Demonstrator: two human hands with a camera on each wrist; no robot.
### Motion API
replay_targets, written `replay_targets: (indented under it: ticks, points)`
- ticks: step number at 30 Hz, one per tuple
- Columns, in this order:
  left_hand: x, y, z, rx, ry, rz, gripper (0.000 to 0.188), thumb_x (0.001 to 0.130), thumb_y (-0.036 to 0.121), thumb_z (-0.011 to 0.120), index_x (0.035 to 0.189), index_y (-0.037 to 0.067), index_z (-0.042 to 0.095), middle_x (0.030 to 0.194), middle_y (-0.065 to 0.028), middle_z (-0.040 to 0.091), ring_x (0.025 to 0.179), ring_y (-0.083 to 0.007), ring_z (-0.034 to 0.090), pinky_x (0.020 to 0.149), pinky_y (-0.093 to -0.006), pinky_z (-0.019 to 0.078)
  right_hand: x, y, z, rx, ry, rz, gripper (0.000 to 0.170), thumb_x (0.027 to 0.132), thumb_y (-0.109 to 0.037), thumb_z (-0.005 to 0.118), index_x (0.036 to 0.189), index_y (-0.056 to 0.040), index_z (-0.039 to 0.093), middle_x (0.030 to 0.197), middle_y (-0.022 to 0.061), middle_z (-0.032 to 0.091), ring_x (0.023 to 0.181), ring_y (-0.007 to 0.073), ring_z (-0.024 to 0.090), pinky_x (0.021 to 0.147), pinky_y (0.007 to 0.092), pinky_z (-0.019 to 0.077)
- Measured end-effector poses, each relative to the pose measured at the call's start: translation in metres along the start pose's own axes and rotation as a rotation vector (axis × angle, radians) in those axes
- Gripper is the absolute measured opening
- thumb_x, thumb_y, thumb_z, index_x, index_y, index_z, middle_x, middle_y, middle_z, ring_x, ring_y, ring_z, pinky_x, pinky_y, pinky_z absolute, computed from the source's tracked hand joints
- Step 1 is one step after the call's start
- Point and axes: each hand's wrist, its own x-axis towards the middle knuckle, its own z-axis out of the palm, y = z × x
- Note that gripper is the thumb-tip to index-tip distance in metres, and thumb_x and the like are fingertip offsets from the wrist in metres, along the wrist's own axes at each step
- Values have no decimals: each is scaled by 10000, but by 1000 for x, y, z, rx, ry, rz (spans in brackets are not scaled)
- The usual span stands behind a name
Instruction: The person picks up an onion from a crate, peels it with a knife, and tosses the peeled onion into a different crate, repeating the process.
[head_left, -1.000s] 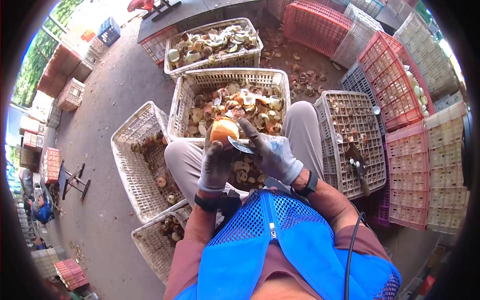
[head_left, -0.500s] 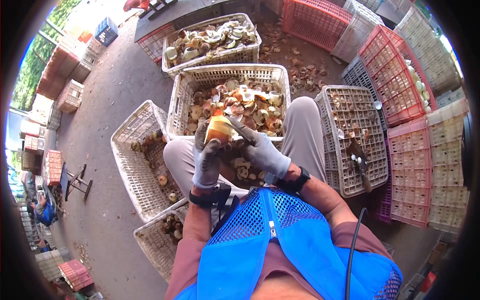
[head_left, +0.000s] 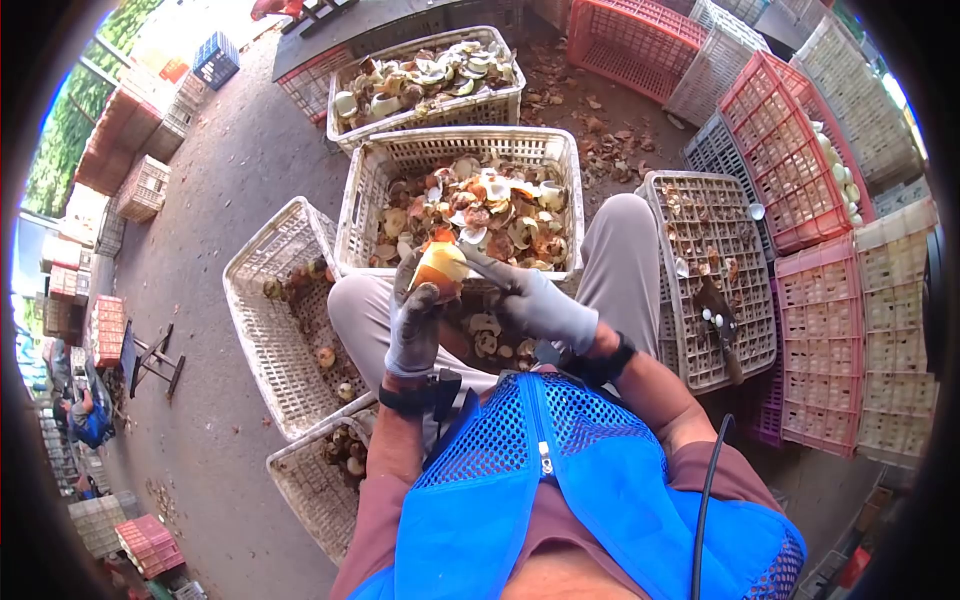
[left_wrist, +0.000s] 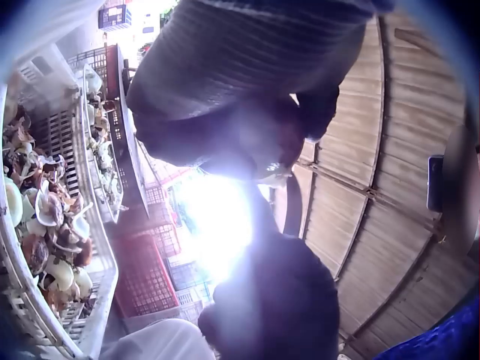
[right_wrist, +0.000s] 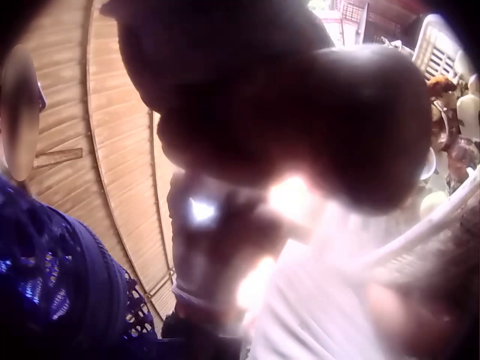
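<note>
Left hand (head_left: pixel 413 318) curls its fingers round 1 onion (head_left: pixel 445 264) near the peel crate (head_left: pixel 480 146), maybe to catch skins (head_left: pixel 478 215); right hand's (head_left: pixel 543 304) grip I can't tell.

Blue mesh vest (head_left: pixel 600 475); maroon sleeves (head_left: pixel 735 478); grey gloves (head_left: pixel 560 310).

Peel crate (head_left: pixel 460 142): was slatted plastic, matt and grimed, as I read it remotely. Peelings (head_left: pixel 475 215) inside it: looked papery, some glossy. Onion (head_left: pixel 442 268) at its near rim: looked smooth, faintly glossy. Left hand (head_left: pixel 413 320) and right hand (head_left: pixel 548 305), same rim: wore matt cloth gloves (head_left: pixel 570 318), which I logged as soiled. Vest (head_left: pixel 455 530), on its near side: was smooth cloth and open mesh. Red crate (head_left: pixel 782 150), right of it: was gridded plastic.
</note>
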Motion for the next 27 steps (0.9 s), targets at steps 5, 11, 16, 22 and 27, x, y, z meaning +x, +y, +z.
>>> replay_targets:
  ticks: [5,11,16,22,27]
  points:
    - [0,-13,9,121,23,72,593,859,270,659,1354,56,413,1112,-60,597,902,-117,597,745,-251,495,2,27,14,-629,382,-297,812,818,-160,624,1520,-248,226,678,126,625,580,318,636,497,464,467]
    - [-3,-9,14,175,6,92,590,861,255,648,1356,47,404,1097,-58,599,871,-110,589,738,-248,491,-6,27,7,-707,398,-333,775,801,-118,666,1490,-209,324,743,157,653,645,313,659,564,421,507]
    - [-3,-9,19,150,36,89,603,839,249,674,1341,39,414,1085,-56,597,859,-106,589,743,-238,496,-9,33,6,-697,422,-334,764,816,-136,632,1500,-215,302,673,105,609,572,272,629,494,409,471]
    - [-7,-10,33,84,40,51,623,792,212,719,1320,39,437,1090,-49,586,863,-93,589,725,-219,509,-8,37,11,-742,466,-270,741,818,-98,628,1488,-206,331,733,146,648,616,303,647,555,418,506]
    - [-3,-14,20,122,12,72,659,776,189,722,1338,16,423,1158,-78,579,963,-130,598,803,-256,518,-1,36,15,-412,381,-206,688,811,-42,571,1457,-193,389,796,141,654,655,245,658,567,369,503]
